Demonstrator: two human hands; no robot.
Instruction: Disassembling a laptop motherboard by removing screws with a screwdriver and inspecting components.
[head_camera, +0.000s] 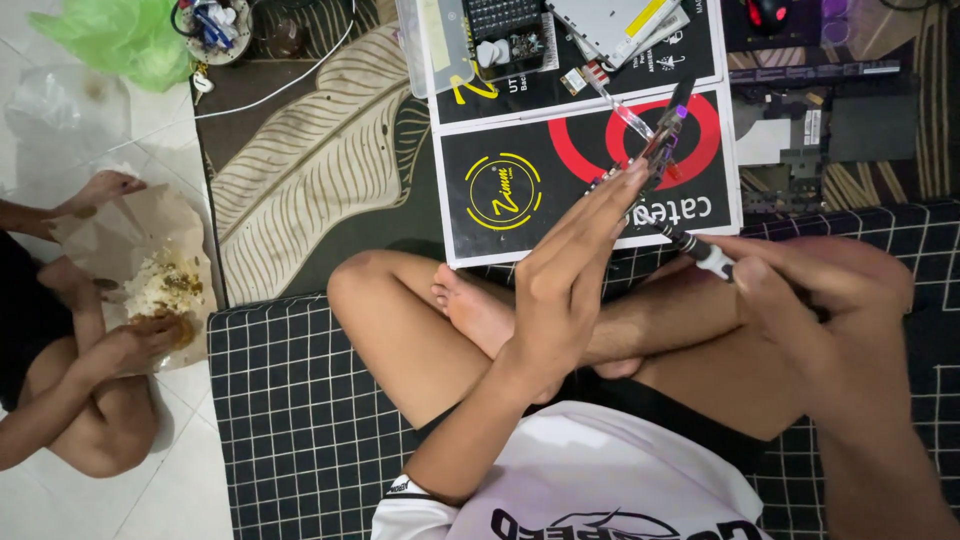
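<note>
Item: small circuit board (662, 142), narrow, dark with purple and red parts, held above a black printed mat (520, 185) with red rings and a yellow circle. It stands on edge, tilted away from the person.

Left hand (565, 280): fingers extended flat and close together, tips pinching the board's near edge; a narrow grip.

Right hand (800, 290): closed around a pen-shaped tool (690, 243) with dark shaft and white collar, its tip at the board's lower end.

Handling note: the work likely goes best with the board kept steady and the tool tip brought in lightly, wrists braced on the crossed legs.

Surroundings: clear plastic parts box (445, 45) and grey flat device (615, 25) beyond the mat; leaf-pattern rug (310, 160); checked black mattress (290, 400). At left, another person's hands (110, 190) over rice on brown paper (165, 285).
</note>
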